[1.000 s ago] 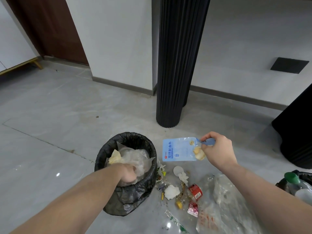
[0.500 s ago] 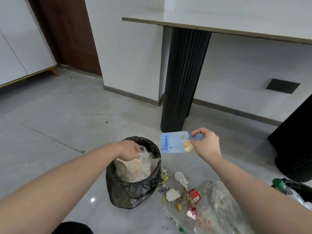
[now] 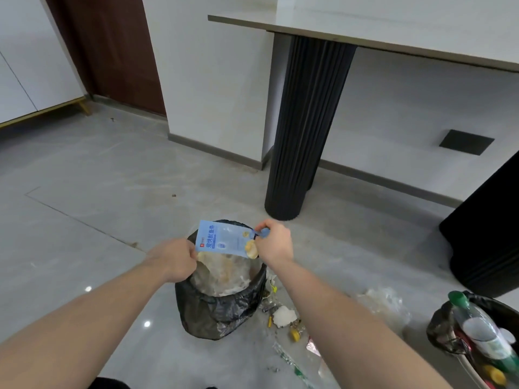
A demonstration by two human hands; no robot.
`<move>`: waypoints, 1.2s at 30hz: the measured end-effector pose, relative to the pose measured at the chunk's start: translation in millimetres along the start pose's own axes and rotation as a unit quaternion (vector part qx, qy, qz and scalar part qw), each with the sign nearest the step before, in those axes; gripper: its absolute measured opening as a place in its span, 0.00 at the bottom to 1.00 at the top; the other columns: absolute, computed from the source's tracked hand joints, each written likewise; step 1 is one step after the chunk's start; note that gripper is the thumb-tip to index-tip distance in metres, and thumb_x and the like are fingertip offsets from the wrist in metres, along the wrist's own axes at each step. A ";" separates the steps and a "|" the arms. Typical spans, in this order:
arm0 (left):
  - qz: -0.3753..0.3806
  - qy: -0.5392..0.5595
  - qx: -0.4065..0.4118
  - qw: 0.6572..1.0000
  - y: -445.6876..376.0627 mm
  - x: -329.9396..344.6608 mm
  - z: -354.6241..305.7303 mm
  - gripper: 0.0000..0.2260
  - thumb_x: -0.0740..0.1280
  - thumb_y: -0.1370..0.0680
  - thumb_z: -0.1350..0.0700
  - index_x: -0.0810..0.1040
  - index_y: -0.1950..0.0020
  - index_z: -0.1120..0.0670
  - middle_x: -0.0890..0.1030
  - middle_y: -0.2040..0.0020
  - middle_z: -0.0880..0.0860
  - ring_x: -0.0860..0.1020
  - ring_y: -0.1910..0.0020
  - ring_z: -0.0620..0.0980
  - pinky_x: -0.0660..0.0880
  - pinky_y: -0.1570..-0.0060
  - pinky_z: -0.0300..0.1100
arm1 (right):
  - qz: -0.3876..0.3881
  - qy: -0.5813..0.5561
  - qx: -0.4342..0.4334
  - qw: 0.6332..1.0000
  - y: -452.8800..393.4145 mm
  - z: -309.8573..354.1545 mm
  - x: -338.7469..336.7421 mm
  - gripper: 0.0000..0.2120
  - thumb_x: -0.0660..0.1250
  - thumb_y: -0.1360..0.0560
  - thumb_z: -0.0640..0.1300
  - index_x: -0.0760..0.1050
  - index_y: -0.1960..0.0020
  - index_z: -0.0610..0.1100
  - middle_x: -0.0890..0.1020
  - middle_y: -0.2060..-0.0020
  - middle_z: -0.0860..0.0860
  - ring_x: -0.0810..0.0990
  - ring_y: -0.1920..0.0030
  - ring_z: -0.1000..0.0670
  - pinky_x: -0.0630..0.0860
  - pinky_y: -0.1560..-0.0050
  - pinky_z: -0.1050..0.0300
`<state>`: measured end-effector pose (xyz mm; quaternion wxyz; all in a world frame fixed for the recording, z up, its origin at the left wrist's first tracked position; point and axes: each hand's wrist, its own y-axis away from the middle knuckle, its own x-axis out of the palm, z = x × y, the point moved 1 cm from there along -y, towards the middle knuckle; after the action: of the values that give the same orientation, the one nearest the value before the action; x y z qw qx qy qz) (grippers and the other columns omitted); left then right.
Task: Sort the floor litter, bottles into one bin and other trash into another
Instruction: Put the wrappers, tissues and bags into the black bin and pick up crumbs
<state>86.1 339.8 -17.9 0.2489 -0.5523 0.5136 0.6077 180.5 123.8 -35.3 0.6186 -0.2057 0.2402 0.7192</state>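
Observation:
A black-bagged trash bin (image 3: 219, 313) stands on the floor in front of me, filled with crumpled clear plastic (image 3: 224, 273). My right hand (image 3: 273, 242) holds a light blue snack packet (image 3: 222, 239) and a small yellowish scrap above the bin's mouth. My left hand (image 3: 174, 258) is closed at the bin's left rim, pinching the clear plastic beside the packet's lower corner. At the far right a second black-bagged bin (image 3: 443, 329) holds plastic bottles (image 3: 477, 324), one with a green cap.
Small litter (image 3: 283, 317) lies on the grey tiles right of the first bin: white scraps, a yellow cap, wrappers and a clear bag (image 3: 384, 304). A black fluted table leg (image 3: 303, 130) stands behind the bin. A dark round object (image 3: 488, 237) is at right.
My right hand carried the blue packet leftward until it hangs over the bin. My left hand rose out of the bin's contents to its left rim. The view tilted up.

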 end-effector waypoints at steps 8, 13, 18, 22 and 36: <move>0.042 -0.133 -0.019 0.990 -11.8 6.7 -19.5 0.11 0.61 0.24 0.51 0.78 0.47 0.52 0.81 0.47 0.50 0.80 0.49 0.52 0.76 0.56 0.42 | 0.004 -0.003 0.007 1.000 -4.9 -37.0 39.0 0.13 0.67 0.26 0.36 0.81 0.45 0.49 0.81 0.44 0.51 0.79 0.46 0.53 0.76 0.42 0.60; 0.064 -0.109 -0.011 0.992 -15.9 10.9 -19.5 0.05 0.60 0.26 0.53 0.74 0.58 0.50 0.80 0.55 0.49 0.80 0.56 0.50 0.77 0.59 0.41 | 0.011 -0.023 -0.028 0.999 -9.8 -23.7 47.9 0.16 0.68 0.27 0.34 0.80 0.42 0.48 0.77 0.42 0.52 0.77 0.47 0.53 0.75 0.42 0.60; 0.063 -0.119 0.015 0.991 -11.0 9.7 -27.3 0.04 0.60 0.26 0.53 0.73 0.56 0.51 0.77 0.57 0.49 0.80 0.55 0.52 0.73 0.61 0.42 | 0.060 0.031 -0.066 0.996 9.2 -31.3 39.1 0.20 0.69 0.26 0.38 0.76 0.35 0.47 0.74 0.37 0.52 0.77 0.40 0.51 0.70 0.40 0.66; 0.088 -0.123 0.049 0.987 1.0 5.6 -40.0 0.05 0.60 0.26 0.53 0.74 0.55 0.52 0.77 0.56 0.50 0.79 0.55 0.52 0.71 0.62 0.42 | 0.030 0.064 -0.073 0.995 38.6 -72.4 -5.5 0.17 0.67 0.24 0.39 0.76 0.37 0.50 0.74 0.37 0.55 0.74 0.38 0.53 0.69 0.37 0.64; 0.108 -0.126 0.201 0.965 53.8 35.1 -186.0 0.15 0.62 0.28 0.55 0.84 0.45 0.51 0.82 0.45 0.52 0.81 0.46 0.57 0.79 0.47 0.45 | -0.014 0.160 0.158 0.974 152.7 -249.0 -154.4 0.22 0.69 0.28 0.39 0.75 0.34 0.48 0.74 0.36 0.50 0.80 0.46 0.46 0.76 0.43 0.54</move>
<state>107.3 144.5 -6.1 0.3510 -0.3510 0.6462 0.5797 52.3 -166.0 -129.0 0.6070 -0.2210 0.4436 0.6212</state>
